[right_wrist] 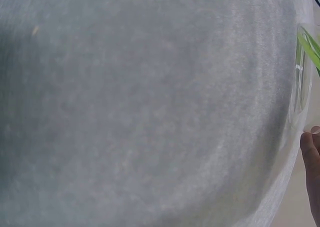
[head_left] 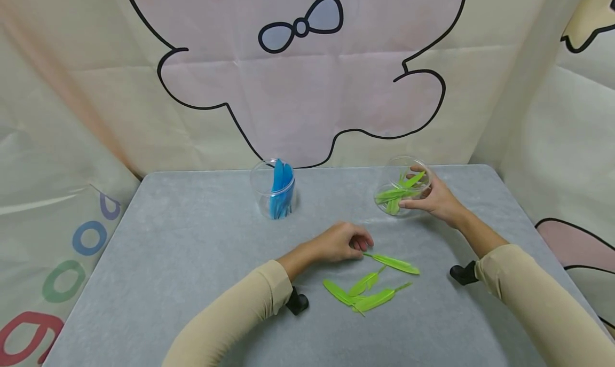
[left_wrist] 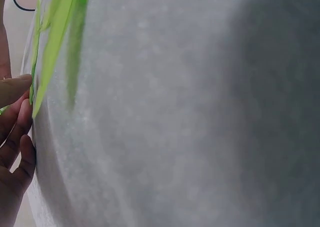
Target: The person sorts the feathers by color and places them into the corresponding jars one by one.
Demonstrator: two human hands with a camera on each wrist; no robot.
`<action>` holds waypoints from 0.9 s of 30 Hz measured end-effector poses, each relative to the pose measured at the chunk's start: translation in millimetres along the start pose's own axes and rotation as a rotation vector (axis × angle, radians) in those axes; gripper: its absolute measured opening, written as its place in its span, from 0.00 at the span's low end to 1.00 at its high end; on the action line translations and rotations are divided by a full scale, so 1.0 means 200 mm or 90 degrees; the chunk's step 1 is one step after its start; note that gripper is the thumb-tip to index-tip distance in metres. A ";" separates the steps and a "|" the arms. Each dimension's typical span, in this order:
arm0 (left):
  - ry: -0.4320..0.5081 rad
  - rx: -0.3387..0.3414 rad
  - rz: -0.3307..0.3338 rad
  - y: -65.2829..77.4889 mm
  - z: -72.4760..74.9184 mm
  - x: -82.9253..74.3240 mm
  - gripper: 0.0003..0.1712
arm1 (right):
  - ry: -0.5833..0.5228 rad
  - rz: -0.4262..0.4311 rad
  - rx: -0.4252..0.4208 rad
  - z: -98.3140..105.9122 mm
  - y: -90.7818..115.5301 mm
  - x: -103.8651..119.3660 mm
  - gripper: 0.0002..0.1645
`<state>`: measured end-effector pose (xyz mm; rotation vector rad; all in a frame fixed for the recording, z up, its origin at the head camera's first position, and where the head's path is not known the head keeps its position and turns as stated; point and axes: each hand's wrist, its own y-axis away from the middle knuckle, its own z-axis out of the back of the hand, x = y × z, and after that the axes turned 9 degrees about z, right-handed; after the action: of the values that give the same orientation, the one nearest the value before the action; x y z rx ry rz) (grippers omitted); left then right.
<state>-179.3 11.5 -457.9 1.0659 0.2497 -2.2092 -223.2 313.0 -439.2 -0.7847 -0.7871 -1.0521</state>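
Observation:
My right hand (head_left: 436, 198) grips a clear plastic cup (head_left: 391, 173) at the back right, fingers and thumb round its side. The cup leans over, and several green feathers (head_left: 396, 195) lie inside it. In the middle of the table my left hand (head_left: 342, 242) pinches the thin quill end of a green feather (head_left: 396, 264) between thumb and fingers. That quill (left_wrist: 33, 89) also shows by the thumb in the left wrist view. Just in front lie more loose green feathers (head_left: 377, 300), partly overlapping. The right wrist view catches only the right fingertips (right_wrist: 309, 144) and the cup's edge.
Toward the back left stands a second clear cup (head_left: 261, 193), upright, holding blue feathers (head_left: 282, 188). A grey cloth covers the table (head_left: 192, 249). Printed curtains (head_left: 298, 89) hang close behind its back edge and along both sides.

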 end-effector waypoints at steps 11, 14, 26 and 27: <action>0.008 -0.014 -0.001 0.00 -0.03 0.03 0.12 | 0.000 0.011 0.000 0.00 0.00 -0.01 0.57; -0.003 -0.024 -0.007 0.00 -0.03 0.03 0.12 | -0.004 0.004 -0.004 0.00 0.00 0.00 0.57; -0.009 -0.032 -0.022 0.01 -0.03 0.01 0.10 | -0.016 0.005 -0.004 -0.01 0.00 0.00 0.57; -0.003 -0.035 -0.023 0.01 -0.03 0.01 0.10 | -0.017 0.006 -0.004 -0.01 0.00 0.00 0.57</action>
<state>-176.3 11.3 -463.1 1.0332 0.3275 -2.2237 -223.3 311.7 -441.0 -0.8080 -0.8027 -1.0383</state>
